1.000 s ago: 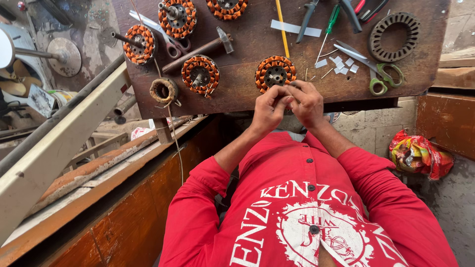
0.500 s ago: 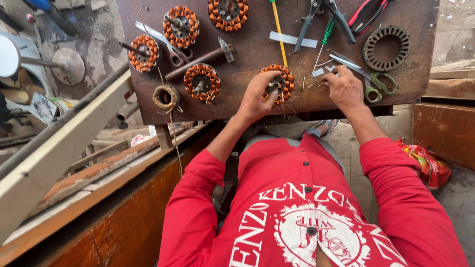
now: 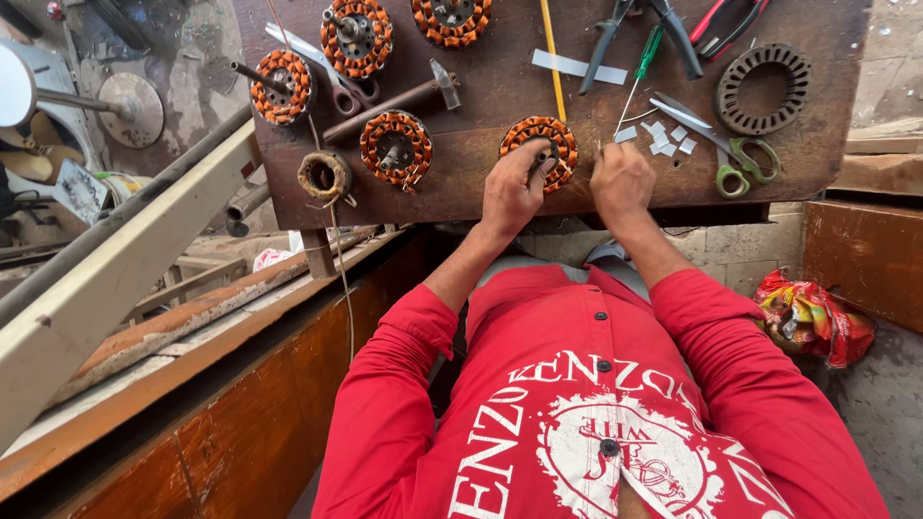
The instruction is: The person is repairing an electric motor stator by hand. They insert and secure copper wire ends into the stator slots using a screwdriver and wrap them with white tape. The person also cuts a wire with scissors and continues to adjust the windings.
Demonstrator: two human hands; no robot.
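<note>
Since half a second ago, right hand (image 3: pixel 621 179) pulled back from paper bits by scissors to just beside wound stator (image 3: pixel 539 152); left hand (image 3: pixel 511 192) unchanged on stator. Wound stator, orange copper coils around dark core, lying flat near front edge of brown workbench (image 3: pixel 461 183), about mid-width. Left hand draped over stator's lower left, fingers curled loosely on coil, thumb near centre hole; firm grip or mere rest, cannot tell. Right hand curled into near fist, fingertips pinched together at stator's right rim; whatever pinched too small to make out. Just right of right hand: small white paper slips (image 3: pixel 665 140), then green-handled scissors (image 3: pixel 731 149). Farther right, bare dark stator core (image 3: pixel 764 88), unwound. Above stator: yellow rod (image 3: pixel 552 58), green screwdriver (image 3: pixel 642 62), pliers (image 3: pixel 635 24), strip of white paper (image 3: pixel 580 67). Left of stator: another wound stator (image 3: pixel 395 147), hammer (image 3: pixel 394 98), small rusty ring (image 3: pixel 323 176) at bench corner, three more wound stators toward far edge. Red sleeves and red printed shirt (image 3: pixel 577 404) below bench. Crumpled colourful bag (image 3: pixel 812 319) on floor at right; pale beam (image 3: pixel 115 279) slanting at left.
</note>
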